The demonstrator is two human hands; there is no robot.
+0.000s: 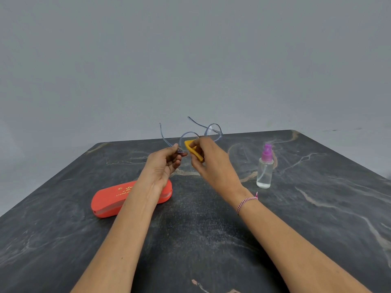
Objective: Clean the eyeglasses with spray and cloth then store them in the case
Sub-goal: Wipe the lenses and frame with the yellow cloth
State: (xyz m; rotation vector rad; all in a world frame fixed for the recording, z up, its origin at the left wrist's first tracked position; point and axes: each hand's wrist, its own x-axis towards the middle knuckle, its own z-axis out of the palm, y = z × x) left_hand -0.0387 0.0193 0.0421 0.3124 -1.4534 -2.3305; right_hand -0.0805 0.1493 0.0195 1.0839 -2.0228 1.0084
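My left hand (164, 166) pinches the near corner of the clear blue-framed eyeglasses (212, 130), held up above the table with both temples unfolded and pointing away. My right hand (213, 163) grips a folded yellow cloth (191, 148) pressed against the left lens. A clear spray bottle (265, 170) with a purple nozzle stands upright to the right of my right hand. The red eyeglass case (110, 201) lies closed on the table under my left forearm, partly hidden by it.
The dark marbled table (317, 208) fills the lower half of the view; its far edge runs just behind the glasses. A plain grey wall rises beyond it. A pink-and-white thread bracelet (246, 203) circles my right wrist.
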